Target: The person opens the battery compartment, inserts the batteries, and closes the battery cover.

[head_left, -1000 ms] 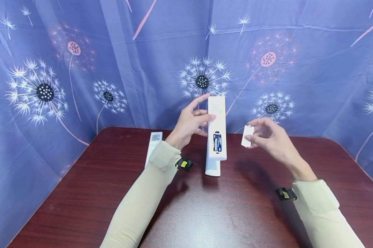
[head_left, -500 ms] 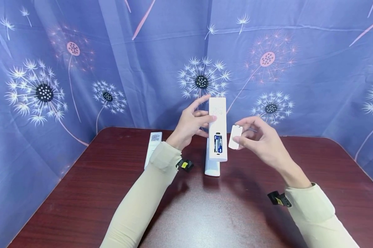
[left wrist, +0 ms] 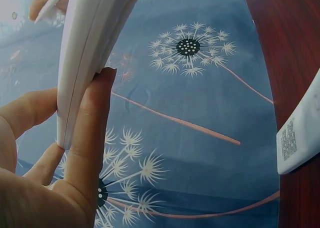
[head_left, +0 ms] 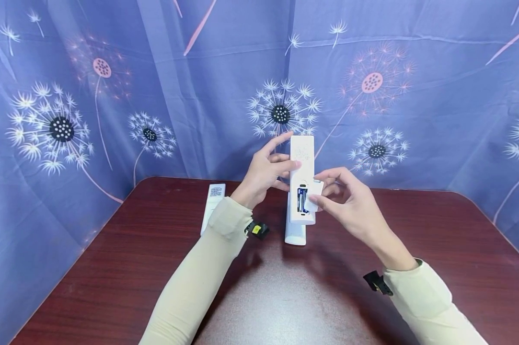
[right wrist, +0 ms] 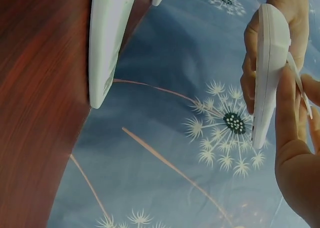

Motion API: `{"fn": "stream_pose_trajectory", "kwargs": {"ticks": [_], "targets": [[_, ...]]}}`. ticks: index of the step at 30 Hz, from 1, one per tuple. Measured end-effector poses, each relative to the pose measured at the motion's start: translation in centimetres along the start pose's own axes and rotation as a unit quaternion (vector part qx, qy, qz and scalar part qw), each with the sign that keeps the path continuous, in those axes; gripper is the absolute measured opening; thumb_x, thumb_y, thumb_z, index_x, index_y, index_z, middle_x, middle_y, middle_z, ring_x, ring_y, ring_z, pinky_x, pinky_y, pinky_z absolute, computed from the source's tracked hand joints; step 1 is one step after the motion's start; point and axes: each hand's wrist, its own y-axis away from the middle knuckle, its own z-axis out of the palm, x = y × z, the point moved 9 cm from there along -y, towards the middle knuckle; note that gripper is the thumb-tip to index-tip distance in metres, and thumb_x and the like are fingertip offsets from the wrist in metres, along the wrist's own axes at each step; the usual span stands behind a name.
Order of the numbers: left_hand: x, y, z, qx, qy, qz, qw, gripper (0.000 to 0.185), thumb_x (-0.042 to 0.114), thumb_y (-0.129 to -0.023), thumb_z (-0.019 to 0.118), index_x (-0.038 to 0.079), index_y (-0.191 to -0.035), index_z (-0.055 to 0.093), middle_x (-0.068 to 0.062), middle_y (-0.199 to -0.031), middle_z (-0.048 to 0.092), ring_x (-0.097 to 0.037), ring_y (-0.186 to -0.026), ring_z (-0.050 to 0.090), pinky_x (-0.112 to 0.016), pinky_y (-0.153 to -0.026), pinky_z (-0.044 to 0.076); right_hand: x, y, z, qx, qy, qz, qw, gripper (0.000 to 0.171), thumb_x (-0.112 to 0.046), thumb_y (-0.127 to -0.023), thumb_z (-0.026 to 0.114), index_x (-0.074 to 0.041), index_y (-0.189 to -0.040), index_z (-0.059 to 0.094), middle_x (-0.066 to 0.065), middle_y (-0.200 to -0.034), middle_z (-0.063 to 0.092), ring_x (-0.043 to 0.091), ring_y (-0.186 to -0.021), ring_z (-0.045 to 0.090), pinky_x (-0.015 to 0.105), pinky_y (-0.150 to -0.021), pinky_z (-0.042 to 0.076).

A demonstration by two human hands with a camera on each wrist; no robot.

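A dark reddish-brown wooden table [head_left: 91,287] with rounded corners is set against a blue-violet curtain [head_left: 436,72]. The curtain is printed with white and pink dandelion heads and thin pink stems and is hung in soft folds. The tabletop is evenly lit, and a faint sheen is seen near its front edge.

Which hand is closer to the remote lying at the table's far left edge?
Left. The left hand holds the raised remote just right of that flat remote; the right hand is farther right with the cover.
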Motion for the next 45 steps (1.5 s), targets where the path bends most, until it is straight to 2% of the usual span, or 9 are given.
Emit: {"fn": "stream_pose_trajectory", "kwargs": {"ticks": [8,13,17,22,27,34,39,41,45], "targets": [[0.0,-0.1,0.0,-0.001,-0.002,0.004,1.0,0.074,0.001,-0.095,0.079,0.034,-0.156,0.055,-0.014,-0.113,0.072,-0.025,-0.074,0.068,-0.042,-0.058,0.065,-1.0,0.3,1.3,0.002,0.078,-0.046,0.996,0.041,0.012,-0.084,0.085,0.0,-0.12,0.068,0.003,-0.083,0.072,0.011,-0.073,0.07,0.017,-0.065,0.056],[0.1,0.0,0.2,-0.007,0.004,0.005,1.0,0.074,-0.002,-0.096,0.077,0.03,-0.158,0.053,-0.016,-0.114,0.071,-0.026,-0.076,0.072,-0.044,-0.06,0.065,-1.4,0.5,1.7,0.0,0.083,-0.059,0.995,0.04,0.014,-0.083,0.084,0.0,-0.118,0.069,0.004,-0.085,0.072,0.012,-0.075,0.072,0.018,-0.065,0.058],[0.1,0.0,0.2,-0.007,0.004,0.003,1.0,0.073,-0.002,-0.095,0.077,0.032,-0.156,0.055,-0.016,-0.115,0.071,-0.027,-0.076,0.072,-0.043,-0.059,0.065,-1.5,0.5,2.0,-0.007,0.085,-0.072,0.994,0.042,0.015,-0.082,0.085,0.0,-0.117,0.069,0.003,-0.086,0.072,0.013,-0.076,0.072,0.02,-0.065,0.059],[0.0,0.0,0.3,-0.01,0.006,0.003,0.9999,0.073,-0.002,-0.095,0.078,0.037,-0.153,0.058,-0.016,-0.114,0.071,-0.027,-0.075,0.072,-0.044,-0.06,0.065,-2.1,0.6,2.1,-0.014,0.115,-0.12,0.986,0.045,0.014,-0.079,0.087,-0.001,-0.117,0.07,0.001,-0.096,0.068,0.013,-0.079,0.069,0.018,-0.068,0.059],[0.1,0.0,0.4,-0.016,0.006,0.006,0.9998,0.075,-0.002,-0.095,0.078,0.033,-0.157,0.054,-0.016,-0.114,0.07,-0.027,-0.075,0.072,-0.046,-0.062,0.066,-2.0,0.6,1.9,-0.006,0.128,-0.142,0.981,0.046,0.01,-0.078,0.09,-0.003,-0.118,0.071,0.001,-0.097,0.065,0.013,-0.078,0.063,0.016,-0.067,0.055],[0.3,0.1,0.2,-0.011,0.003,0.011,0.9999,0.074,0.0,-0.094,0.079,0.033,-0.156,0.055,-0.015,-0.113,0.069,-0.027,-0.074,0.069,-0.044,-0.059,0.065,-1.1,0.5,1.6,0.007,0.143,-0.122,0.982,0.046,0.007,-0.08,0.091,-0.003,-0.122,0.073,0.007,-0.098,0.057,0.015,-0.077,0.056,0.016,-0.066,0.049],[0.5,0.1,0.2,-0.009,0.006,0.016,0.9998,0.074,0.0,-0.094,0.079,0.032,-0.157,0.055,-0.015,-0.111,0.071,-0.028,-0.074,0.07,-0.043,-0.058,0.065,-0.4,0.5,1.5,0.019,0.144,-0.086,0.986,0.046,0.003,-0.085,0.088,-0.006,-0.128,0.074,0.012,-0.108,0.053,0.015,-0.076,0.056,0.018,-0.064,0.051],[0.5,0.1,0.1,-0.008,0.009,0.018,0.9998,0.074,0.0,-0.094,0.079,0.032,-0.157,0.055,-0.015,-0.111,0.072,-0.028,-0.074,0.07,-0.042,-0.058,0.064,-0.1,0.4,1.3,0.027,0.129,-0.062,0.989,0.05,0.002,-0.088,0.086,-0.006,-0.135,0.07,0.013,-0.118,0.052,0.016,-0.081,0.058,0.018,-0.067,0.055],[0.6,0.1,0.4,-0.014,0.013,0.017,0.9997,0.073,0.001,-0.095,0.078,0.034,-0.156,0.056,-0.016,-0.113,0.072,-0.03,-0.077,0.072,-0.045,-0.061,0.065,1.0,0.3,0.7,0.045,0.053,0.018,0.997,0.056,-0.004,-0.098,0.077,-0.011,-0.151,0.058,0.012,-0.135,0.05,0.017,-0.094,0.065,0.021,-0.078,0.059]]}}
